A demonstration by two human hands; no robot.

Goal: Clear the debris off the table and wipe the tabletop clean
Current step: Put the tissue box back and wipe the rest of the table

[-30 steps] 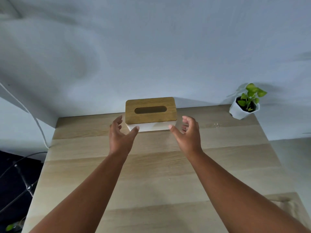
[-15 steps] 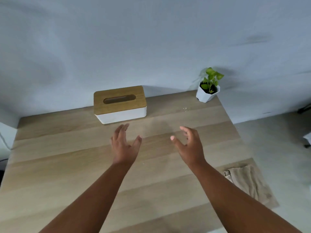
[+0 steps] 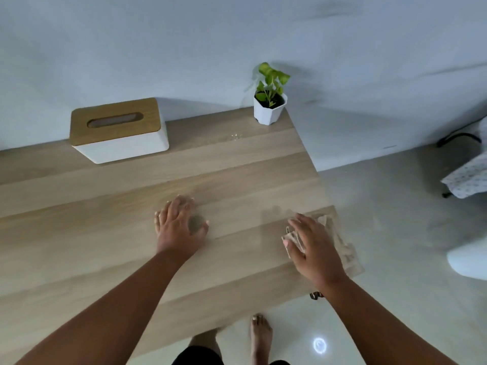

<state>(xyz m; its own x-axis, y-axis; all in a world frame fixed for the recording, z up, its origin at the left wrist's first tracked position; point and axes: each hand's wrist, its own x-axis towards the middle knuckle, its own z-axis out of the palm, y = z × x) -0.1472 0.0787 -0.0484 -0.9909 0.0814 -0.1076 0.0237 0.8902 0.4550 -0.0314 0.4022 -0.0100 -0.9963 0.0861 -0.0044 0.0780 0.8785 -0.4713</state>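
A pale wall backs the wooden table (image 3: 131, 233). At four o'clock, on its right corner, lies the beige cloth (image 3: 340, 243) (soft, light, best gathered mid-fold). The right hand (image 3: 311, 246) spreads over it, fingers released; the left hand (image 3: 179, 227) is relaxed, empty. The edge is close; open room lies toward nine.

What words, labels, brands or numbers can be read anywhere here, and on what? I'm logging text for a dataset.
None can be read.
Tissue box: plain wooden lid and white sides, no print visible.
Plant pot: plain white, no label.
Cloth under the right hand: no visible tag.
Patterned fabric at the right edge: small dots only, too blurred to tell any lettering.
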